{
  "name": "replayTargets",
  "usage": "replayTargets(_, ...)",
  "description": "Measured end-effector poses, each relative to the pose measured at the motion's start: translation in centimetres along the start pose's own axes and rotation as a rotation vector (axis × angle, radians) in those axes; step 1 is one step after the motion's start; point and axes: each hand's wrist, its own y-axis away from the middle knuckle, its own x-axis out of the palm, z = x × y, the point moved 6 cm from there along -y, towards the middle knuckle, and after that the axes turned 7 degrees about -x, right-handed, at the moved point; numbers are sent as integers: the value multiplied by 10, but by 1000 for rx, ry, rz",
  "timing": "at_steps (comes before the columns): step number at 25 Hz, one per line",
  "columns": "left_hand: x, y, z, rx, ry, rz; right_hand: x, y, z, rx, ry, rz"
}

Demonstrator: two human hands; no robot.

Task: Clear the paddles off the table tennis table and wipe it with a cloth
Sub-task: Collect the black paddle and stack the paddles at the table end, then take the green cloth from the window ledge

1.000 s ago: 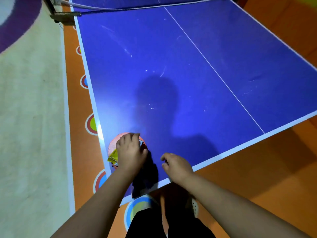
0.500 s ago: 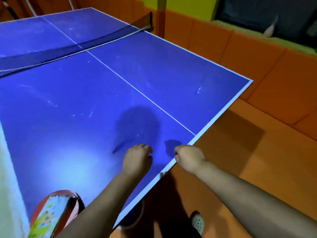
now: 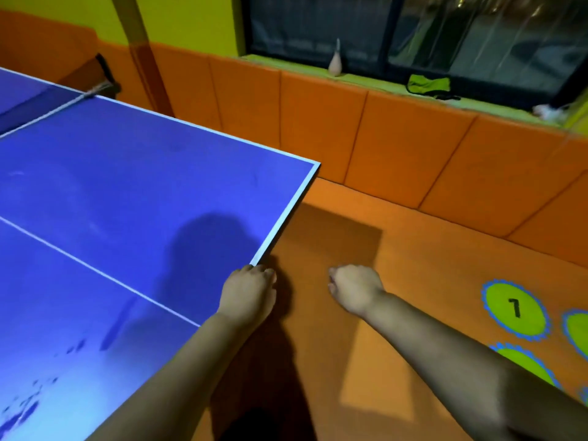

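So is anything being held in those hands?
Nothing visible. The left hand is curled at the edge of the table tennis table, the right hand curled above the floor; both look empty.

Blue table tennis table (image 3: 127, 186), white-edged, white centre line, top smudged.
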Motion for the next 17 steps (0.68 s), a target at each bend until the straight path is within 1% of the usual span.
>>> replayTargets(2, 7, -44, -21, 26, -13, -7, 3, -17, -43, 39, -26, 8)
replayTargets(4, 15, -84, -38, 54, -19, 55, 3, -37, -78, 71, -42, 15)
replayTargets(7, 35, -166, -59, 73, 16, 56, -5, -79, -143, 123, -51, 14)
replayTargets(11, 42, -296, -84, 61, 67, 66, -37, -142, -239, 204, -56, 0)
replayTargets(14, 42, -382, -114, 111, 71, 40, -63, -183, -305, 261, -74, -31)
replayTargets(17, 48, -463, -153, 150, 71, 60, -81, -214, -374, 319, -112, -49)
